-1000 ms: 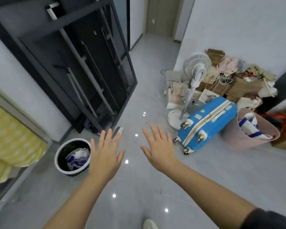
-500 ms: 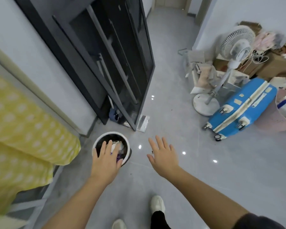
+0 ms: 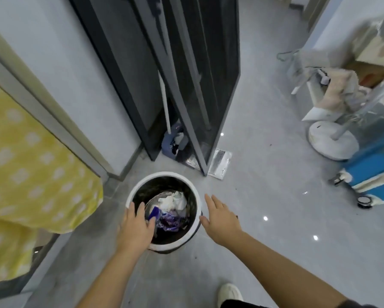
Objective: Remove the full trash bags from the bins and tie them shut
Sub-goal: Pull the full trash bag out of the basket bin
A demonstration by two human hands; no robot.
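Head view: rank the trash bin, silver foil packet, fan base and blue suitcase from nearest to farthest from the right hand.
1. trash bin, immediately left of the right hand, whose thumb is beside its rim.
2. silver foil packet, on the floor ahead of the hand.
3. fan base and blue suitcase, both far off to the right; too close to call between them.

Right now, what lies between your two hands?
In the head view, the bin, its black bag holding white paper and purple wrappers. The left hand overlaps its rim; the right hand is just outside.
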